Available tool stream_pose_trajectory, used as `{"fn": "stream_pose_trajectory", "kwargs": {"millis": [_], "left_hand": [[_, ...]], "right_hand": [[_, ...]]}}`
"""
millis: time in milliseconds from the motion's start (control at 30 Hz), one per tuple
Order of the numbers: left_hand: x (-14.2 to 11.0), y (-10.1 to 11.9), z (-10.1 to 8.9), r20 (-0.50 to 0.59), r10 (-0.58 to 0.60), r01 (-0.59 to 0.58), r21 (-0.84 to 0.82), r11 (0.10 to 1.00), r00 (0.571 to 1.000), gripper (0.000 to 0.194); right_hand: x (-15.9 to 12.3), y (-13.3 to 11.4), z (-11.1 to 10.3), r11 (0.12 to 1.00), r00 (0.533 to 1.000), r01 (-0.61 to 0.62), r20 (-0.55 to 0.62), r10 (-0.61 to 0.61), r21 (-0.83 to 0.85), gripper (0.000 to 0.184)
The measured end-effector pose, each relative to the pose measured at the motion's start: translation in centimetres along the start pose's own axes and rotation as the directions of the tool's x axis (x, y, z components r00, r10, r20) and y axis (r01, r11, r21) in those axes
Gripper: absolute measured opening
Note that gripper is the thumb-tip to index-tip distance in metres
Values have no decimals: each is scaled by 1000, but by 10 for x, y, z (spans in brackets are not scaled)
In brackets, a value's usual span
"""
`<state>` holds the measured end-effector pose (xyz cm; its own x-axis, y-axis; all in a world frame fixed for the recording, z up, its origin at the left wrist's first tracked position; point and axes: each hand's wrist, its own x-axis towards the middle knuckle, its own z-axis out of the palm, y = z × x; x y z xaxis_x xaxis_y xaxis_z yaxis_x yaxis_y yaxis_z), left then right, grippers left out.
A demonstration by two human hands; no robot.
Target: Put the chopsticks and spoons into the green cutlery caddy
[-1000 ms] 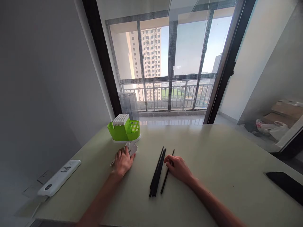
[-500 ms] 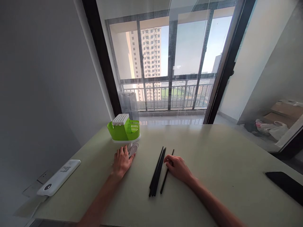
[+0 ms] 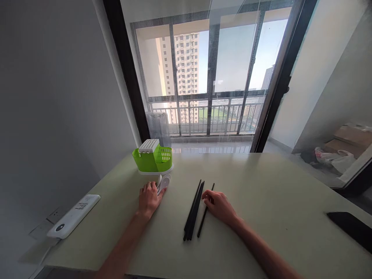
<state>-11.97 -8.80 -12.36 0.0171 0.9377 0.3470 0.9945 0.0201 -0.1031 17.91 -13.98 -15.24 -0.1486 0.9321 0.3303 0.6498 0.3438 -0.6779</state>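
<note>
Square up the spoons (image 3: pixel 166 181) under your left hand (image 3: pixel 149 197), fingers low. They poke out past its far-right side, just near of the caddy (image 3: pixel 148 163); can't tell if it's clamped. Your right hand (image 3: pixel 217 203) curls over the lone chopstick (image 3: pixel 202 224), right of the bundle (image 3: pixel 193 217); grip unclear.

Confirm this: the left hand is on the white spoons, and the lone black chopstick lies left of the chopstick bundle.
The side is wrong: the head view shows the lone black chopstick right of the chopstick bundle. The left hand is on the white spoons.
</note>
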Motion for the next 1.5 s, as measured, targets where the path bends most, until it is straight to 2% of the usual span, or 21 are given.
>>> {"fn": "stream_pose_trajectory", "kwargs": {"millis": [200, 333, 600, 900, 1000, 1100, 1167, 1300, 1400, 1500], "left_hand": [[-3, 5, -11, 70, 1, -2, 20, 1000, 998, 40], [-4, 5, -11, 83, 25, -25, 8, 1000, 996, 39], [-5, 7, -8, 119, 10, -6, -37, 999, 993, 42], [-9, 17, -21, 194, -16, 34, -88, 996, 981, 41], [-11, 25, -25, 179, 6, 23, -157, 987, 984, 42], [-13, 40, -31, 168, 37, 18, -314, 949, 985, 42], [-16, 55, -36, 172, 73, 12, -447, 895, 982, 41], [-25, 91, -47, 185, 193, -29, -645, 763, 964, 42], [-28, 117, -52, 174, 275, -74, -708, 702, 946, 45], [-29, 137, -53, 171, 324, -104, -724, 682, 930, 46]], "right_hand": [[0, 2, 1, 1000, 1000, 0, 0, 0, 2, 22], [0, 2, 1, 1000, 1000, -4, 0, 4, 2, 22], [-1, 3, 1, 1000, 1000, 1, -4, -1, 15, 22], [-1, 3, 2, 997, 1000, 8, -28, -5, 78, 20], [2, 4, 3, 991, 998, -7, -64, 15, 136, 18], [6, 6, 4, 975, 992, -26, -115, 53, 220, 20], [9, 6, 2, 932, 987, -34, -135, 88, 361, 28], [15, 5, -3, 737, 976, -36, -136, 172, 675, 57], [16, 4, -8, 648, 972, -52, -110, 208, 760, 66], [16, 5, -11, 602, 965, -73, -95, 243, 795, 70]]}}
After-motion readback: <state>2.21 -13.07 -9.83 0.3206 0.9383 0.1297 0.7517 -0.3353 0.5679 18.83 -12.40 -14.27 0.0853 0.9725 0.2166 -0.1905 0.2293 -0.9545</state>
